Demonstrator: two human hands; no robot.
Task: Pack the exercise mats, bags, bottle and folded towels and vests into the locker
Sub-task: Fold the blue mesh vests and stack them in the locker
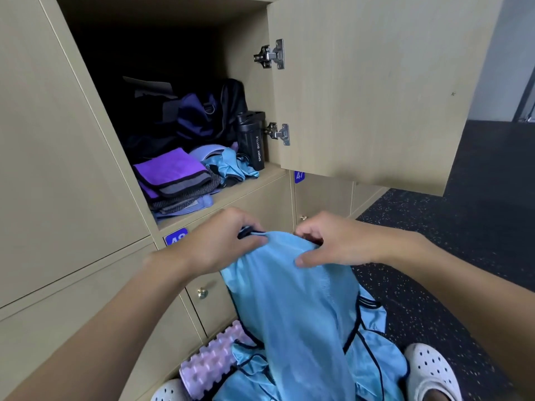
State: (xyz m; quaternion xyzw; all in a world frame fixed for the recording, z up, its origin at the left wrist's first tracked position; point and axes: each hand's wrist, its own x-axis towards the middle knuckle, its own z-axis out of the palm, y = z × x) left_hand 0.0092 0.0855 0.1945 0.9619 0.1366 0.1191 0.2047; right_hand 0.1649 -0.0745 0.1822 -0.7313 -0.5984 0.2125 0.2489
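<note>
A light-blue vest [292, 299] with dark trim hangs in front of me below the open locker [249, 180]. My left hand [220, 241] pinches its top left edge and my right hand [327, 241] pinches its top right edge. Inside the locker lie a stack of folded purple and grey towels [173, 178], a crumpled blue vest [231, 166], a black sport bottle [252, 140] upright at the right wall, and a purple bag [194, 114] with a dark bag behind it. More blue vests [373, 357] lie on the floor beside a pink ridged foam roller [211, 363].
The locker door [376, 88] stands swung open to the right, above my right arm. Closed lockers numbered 47 [299, 175] and 48 sit below, with small knobs [202, 292]. The floor is dark speckled rubber [463, 227]. My white clogs [431, 371] stand beside the pile.
</note>
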